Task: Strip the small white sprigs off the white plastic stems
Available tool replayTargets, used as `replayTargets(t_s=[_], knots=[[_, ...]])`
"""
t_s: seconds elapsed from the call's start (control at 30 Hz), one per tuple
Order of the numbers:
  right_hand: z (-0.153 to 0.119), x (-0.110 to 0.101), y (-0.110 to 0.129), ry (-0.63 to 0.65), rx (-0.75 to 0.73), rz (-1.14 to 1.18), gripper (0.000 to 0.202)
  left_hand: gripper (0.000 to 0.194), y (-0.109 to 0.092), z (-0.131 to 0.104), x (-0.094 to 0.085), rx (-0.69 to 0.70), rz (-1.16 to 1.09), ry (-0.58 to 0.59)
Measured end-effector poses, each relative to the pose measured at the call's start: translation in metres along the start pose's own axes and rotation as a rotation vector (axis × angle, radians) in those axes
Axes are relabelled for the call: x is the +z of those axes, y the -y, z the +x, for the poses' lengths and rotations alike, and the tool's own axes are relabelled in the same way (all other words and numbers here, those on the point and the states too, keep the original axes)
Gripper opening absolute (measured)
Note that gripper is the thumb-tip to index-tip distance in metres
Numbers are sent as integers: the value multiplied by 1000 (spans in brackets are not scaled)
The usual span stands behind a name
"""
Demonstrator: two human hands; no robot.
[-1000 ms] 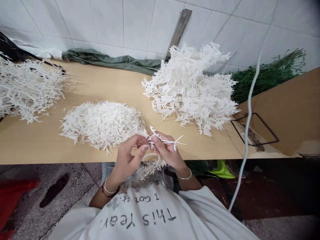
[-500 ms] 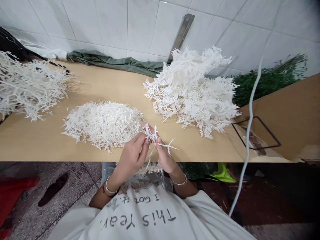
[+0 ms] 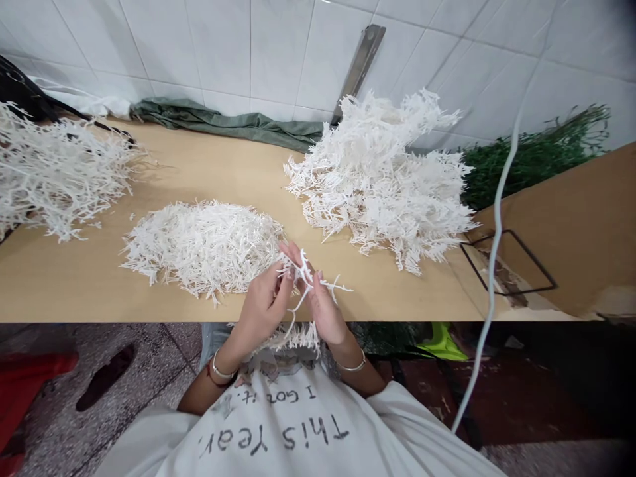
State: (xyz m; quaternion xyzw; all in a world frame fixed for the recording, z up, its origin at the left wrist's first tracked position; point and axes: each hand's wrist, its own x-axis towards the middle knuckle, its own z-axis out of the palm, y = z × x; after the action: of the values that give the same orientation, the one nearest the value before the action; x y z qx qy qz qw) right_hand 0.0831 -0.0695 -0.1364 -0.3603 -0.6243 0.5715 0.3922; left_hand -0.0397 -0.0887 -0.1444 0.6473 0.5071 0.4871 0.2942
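Both hands, the left hand and right hand, pinch a thin white branching plastic-looking sprig above the flat tan counter's near edge; light fingertip pressure should spare its tines.

On the tan table, a white left heap, a white near heap and a white right heap are spread; along the back edge, a green cloth is bunched.
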Motion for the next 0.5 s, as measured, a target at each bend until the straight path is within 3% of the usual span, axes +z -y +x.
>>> replayTargets(t_s=[0.13,0.27,0.37,0.5], knots=[[2,-3,-2,-14,-22,180,60,30,-1,-1,-3,65,4,-21],[-1,-13,-4,-99,-108,-26,47,30,-1,-3,-6,86,9,-13],[-1,-17,1,-69,-172,-154,33,35,-1,-4,-8,93,-1,26],[2,-21,6,-10,-187,-133,30,38,-3,-4,-11,70,-166,66]])
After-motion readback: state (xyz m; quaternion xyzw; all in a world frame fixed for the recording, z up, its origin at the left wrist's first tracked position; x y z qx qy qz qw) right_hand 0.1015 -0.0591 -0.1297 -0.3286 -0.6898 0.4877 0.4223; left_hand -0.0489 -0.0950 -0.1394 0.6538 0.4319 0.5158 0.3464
